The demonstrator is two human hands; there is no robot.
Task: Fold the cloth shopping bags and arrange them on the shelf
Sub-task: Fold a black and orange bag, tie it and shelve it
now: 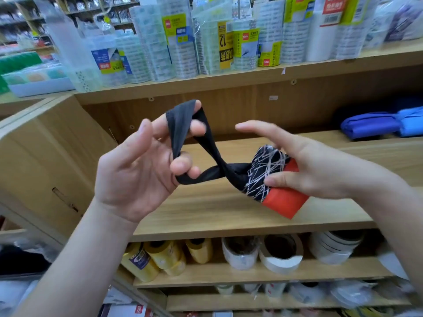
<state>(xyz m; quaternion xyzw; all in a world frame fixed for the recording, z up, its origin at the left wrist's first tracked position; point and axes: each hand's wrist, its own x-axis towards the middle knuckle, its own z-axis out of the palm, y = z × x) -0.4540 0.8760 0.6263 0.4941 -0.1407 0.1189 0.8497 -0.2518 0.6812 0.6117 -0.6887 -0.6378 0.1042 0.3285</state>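
Our right grip [315, 170] clasps the rolled bag [265, 172], whose strap [180, 120] stretches leftward, hooked by our left grip [135, 170].

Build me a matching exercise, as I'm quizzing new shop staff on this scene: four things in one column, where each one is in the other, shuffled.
Things
1. rolled bag
2. black strap
3. blue bags
4. white tape rolls

Places
A. lying at the right end of the middle shelf
B. standing on the lower shelf
C. held in the right hand
D. looped round fingers of the left hand

Pairs: 1-C, 2-D, 3-A, 4-B
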